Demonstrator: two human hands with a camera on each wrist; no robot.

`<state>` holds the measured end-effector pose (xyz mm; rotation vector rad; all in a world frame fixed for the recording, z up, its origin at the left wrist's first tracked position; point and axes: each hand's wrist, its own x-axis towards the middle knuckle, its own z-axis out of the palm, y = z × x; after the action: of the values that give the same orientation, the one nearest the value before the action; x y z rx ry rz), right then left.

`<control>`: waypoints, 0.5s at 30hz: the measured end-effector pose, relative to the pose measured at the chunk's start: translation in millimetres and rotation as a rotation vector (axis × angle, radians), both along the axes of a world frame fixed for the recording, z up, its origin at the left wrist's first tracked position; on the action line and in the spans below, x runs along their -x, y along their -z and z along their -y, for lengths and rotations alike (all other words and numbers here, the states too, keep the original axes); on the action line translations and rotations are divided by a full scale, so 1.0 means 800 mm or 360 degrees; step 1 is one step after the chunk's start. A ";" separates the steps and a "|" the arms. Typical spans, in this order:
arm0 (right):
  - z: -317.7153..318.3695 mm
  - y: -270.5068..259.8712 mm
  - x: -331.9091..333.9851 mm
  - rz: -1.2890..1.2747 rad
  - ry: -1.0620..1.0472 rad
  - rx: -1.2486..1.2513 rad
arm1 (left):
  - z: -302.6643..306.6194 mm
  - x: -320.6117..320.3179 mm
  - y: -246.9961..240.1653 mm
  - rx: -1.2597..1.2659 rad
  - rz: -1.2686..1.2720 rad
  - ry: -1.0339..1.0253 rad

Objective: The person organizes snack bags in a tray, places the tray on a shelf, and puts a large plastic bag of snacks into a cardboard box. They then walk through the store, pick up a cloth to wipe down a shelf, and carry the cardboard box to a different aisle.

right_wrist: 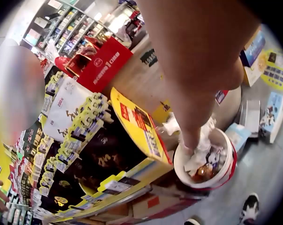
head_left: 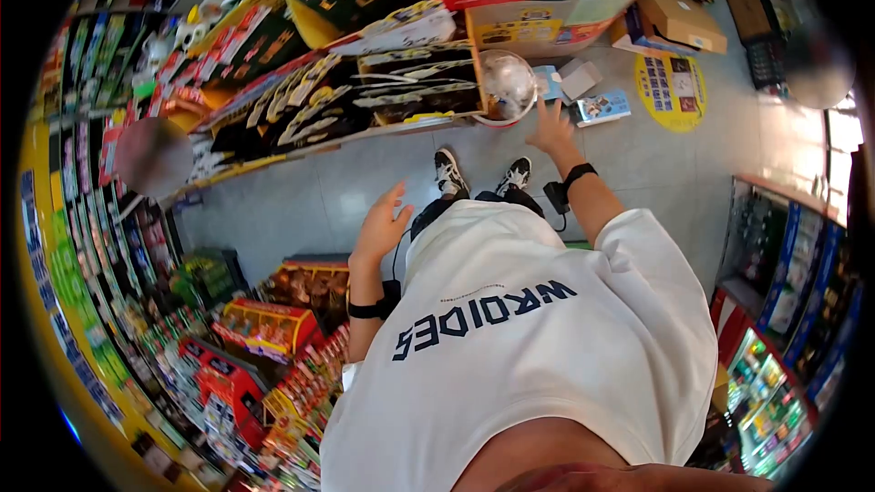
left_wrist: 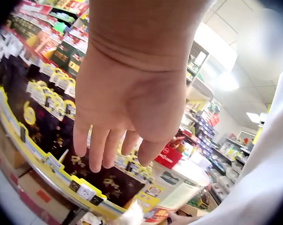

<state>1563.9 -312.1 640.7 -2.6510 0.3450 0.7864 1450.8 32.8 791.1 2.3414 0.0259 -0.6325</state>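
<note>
A round white bin [head_left: 531, 109] with a red band stands on the floor below the shelf's end, holding crumpled white material and wrappers. Over this bin [right_wrist: 229, 161] reaches my right hand [head_left: 553, 134], its fingers spread in the head view. Crumpled white material [right_wrist: 202, 143] lies around the fingertips of the right hand [right_wrist: 193, 108]; whether they touch it I cannot tell. My left hand [head_left: 381, 226] is held in the air beside my body. In the left wrist view the left hand [left_wrist: 127, 103] has loosely extended fingers and holds nothing, with shelved dark packets [left_wrist: 108, 185] behind it.
Small blue-and-white boxes [head_left: 603, 107] and an opened white carton [head_left: 580, 79] lie on the floor right of the bin. Cardboard boxes [head_left: 679, 20] sit farther back. A long shelf of packets [head_left: 365, 96] runs ahead to the left. Snack displays [head_left: 269, 326] stand at the lower left.
</note>
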 end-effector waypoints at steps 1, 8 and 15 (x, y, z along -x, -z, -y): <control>-0.009 0.015 0.011 -0.0196 -0.0057 -0.0113 | -0.012 0.015 -0.002 0.0040 -0.0010 -0.0172; -0.022 0.175 0.107 -0.0604 -0.0892 -0.0553 | -0.089 0.120 0.037 0.0164 -0.0175 -0.0346; -0.109 0.034 0.072 -0.0172 -0.1351 -0.0530 | -0.159 0.191 0.078 0.0483 -0.0034 -0.0379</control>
<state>1506.4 -225.2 613.6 -2.3809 -0.8714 1.0960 1298.3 159.9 728.3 2.0010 0.2017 -0.5041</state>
